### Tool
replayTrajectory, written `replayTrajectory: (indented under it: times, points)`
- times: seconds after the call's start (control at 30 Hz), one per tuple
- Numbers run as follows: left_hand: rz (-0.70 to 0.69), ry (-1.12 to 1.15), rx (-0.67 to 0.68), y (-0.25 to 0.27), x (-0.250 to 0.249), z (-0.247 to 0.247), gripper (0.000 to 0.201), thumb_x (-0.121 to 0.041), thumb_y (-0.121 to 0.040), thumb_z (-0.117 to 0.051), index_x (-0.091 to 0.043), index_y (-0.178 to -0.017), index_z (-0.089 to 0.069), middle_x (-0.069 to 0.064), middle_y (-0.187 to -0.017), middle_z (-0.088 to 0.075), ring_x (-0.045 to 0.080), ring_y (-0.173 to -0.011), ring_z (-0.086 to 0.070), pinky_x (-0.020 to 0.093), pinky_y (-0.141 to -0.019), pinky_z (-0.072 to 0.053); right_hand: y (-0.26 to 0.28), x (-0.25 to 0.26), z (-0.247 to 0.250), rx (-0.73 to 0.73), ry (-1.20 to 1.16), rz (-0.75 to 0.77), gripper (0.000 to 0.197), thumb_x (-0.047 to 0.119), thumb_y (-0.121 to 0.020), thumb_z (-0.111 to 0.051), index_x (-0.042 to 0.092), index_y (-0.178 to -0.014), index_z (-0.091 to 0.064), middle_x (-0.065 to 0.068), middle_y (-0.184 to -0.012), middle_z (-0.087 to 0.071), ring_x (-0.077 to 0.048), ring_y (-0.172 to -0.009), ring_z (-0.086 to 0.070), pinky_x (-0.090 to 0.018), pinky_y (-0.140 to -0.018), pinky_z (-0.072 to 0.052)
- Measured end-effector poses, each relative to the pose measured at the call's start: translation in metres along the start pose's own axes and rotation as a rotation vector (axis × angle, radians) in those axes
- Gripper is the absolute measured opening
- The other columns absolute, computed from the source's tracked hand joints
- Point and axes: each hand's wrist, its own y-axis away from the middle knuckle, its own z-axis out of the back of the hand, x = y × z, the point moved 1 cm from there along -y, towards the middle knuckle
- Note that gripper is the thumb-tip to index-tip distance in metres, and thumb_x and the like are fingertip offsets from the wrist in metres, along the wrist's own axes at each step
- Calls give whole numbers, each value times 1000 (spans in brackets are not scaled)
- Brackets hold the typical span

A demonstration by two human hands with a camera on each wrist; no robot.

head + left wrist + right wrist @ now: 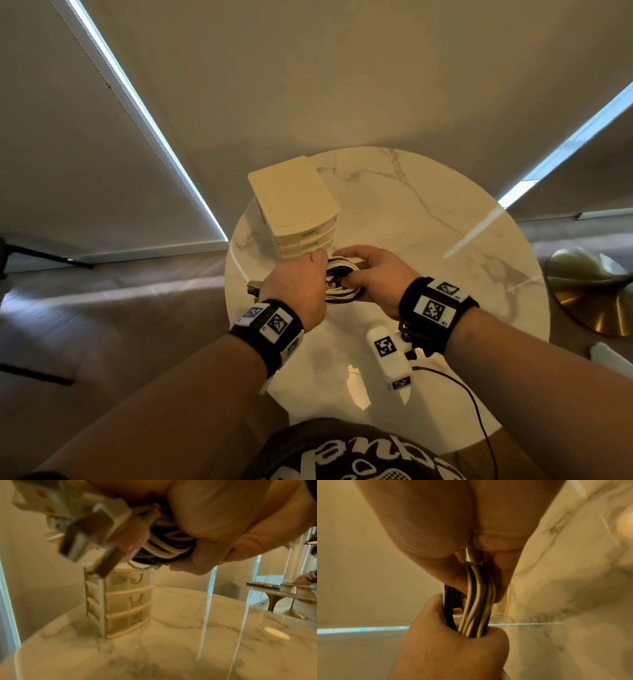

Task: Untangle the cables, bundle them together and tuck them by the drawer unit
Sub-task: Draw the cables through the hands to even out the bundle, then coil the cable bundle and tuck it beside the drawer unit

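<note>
A coil of white and black cables [339, 279] hangs above the round marble table [428, 219], just in front of the cream drawer unit [294, 205]. My left hand [298, 284] grips the coil's left side, and connector plugs [252, 287] stick out past it. My right hand [373, 277] grips the coil's right side, fingers curled over it. In the left wrist view the cables [164, 545] and blurred plugs [92, 532] sit above the three-drawer unit [120, 599]. The right wrist view has the cable strands [476, 601] running between both hands.
A white tagged device [388, 356] with a thin black lead [479, 411] lies on the table's near right part. A brass lamp base [596, 291] stands on the floor to the right. Window blinds hang behind the table.
</note>
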Motion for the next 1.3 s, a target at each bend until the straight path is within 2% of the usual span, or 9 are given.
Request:
replayTrajectory:
  times: [0.17, 0.37, 0.6, 0.7, 0.8, 0.9, 1.0, 1.17, 1.3]
  points:
    - [22, 240, 147, -7, -1, -6, 57, -31, -64, -74, -27, -111, -42, -1, -98, -63, 25, -86, -64, 41, -73, -59, 3, -9, 8, 59, -22, 104, 52, -24, -85, -51, 6, -124, -69, -20, -114, -75, -31, -102, -73, -44, -91, -60]
    - [37, 596, 179, -15, -6, -13, 72, -28, -46, -81, -25, -113, -58, -6, -95, -70, 16, -80, -69, 45, -67, -62, -1, -17, 30, 158, -105, 188, 48, -21, -88, -54, 2, -128, -67, -24, -114, -73, -33, -100, -71, -43, -89, -59]
    - [144, 208, 130, -28, -29, -26, 45, -32, -69, -68, -29, -108, -44, -3, -96, -62, 26, -87, -64, 44, -75, -59, -29, -26, 43, 179, -284, 8, 46, -22, -87, -51, 3, -121, -70, -20, -103, -74, -34, -92, -72, -39, -74, -63]
    - [177, 110, 109, -32, -24, -29, 40, -29, -78, -66, -25, -113, -46, 2, -105, -63, 30, -95, -64, 40, -76, -54, -41, -31, 42, 233, -391, -48, 48, -17, -91, -57, 9, -130, -64, -18, -109, -73, -33, -95, -72, -42, -80, -63]
    - [244, 57, 32, -36, 1, -19, 41, -25, -80, -67, -21, -116, -48, 7, -111, -62, 35, -100, -64, 40, -73, -49, -53, -39, 38, 232, -371, -106, 40, 6, -96, -67, 19, -133, -63, -12, -114, -75, -27, -104, -72, -44, -92, -59]
    - [271, 20, -102, -47, 31, -2, 51, -23, -77, -71, -19, -123, -50, 8, -119, -59, 39, -101, -64, 45, -78, -51, -71, -51, 32, 112, -183, -150, 35, 15, -97, -68, 16, -133, -65, -13, -117, -75, -24, -102, -72, -44, -95, -58]
    - [212, 12, -189, -65, 47, 14, 58, -22, -72, -78, -17, -123, -51, 7, -126, -52, 36, -95, -62, 45, -75, -52, -91, -63, 22, 110, 348, -72, 50, 21, -94, -71, 22, -142, -59, -9, -107, -76, -17, -86, -69, -41, -90, -60]
    - [138, 28, -114, -93, 56, 20, 61, -29, -72, -77, -15, -126, -52, 3, -136, -44, 34, -95, -63, 38, -74, -48, -122, -64, -7, 181, 1187, -5, 89, 42, -93, -65, 39, -163, -10, -3, -99, -70, -23, -85, -66, -36, -78, -57]
    - [82, 61, -19, -101, 59, 15, 58, -35, -73, -75, -13, -121, -54, 5, -130, -48, 32, -98, -63, 39, -76, -49, -132, -59, -16, 167, 1436, -14, 93, 36, -94, -55, 41, -161, 10, -4, -85, -64, -25, -71, -63, -33, -59, -53]
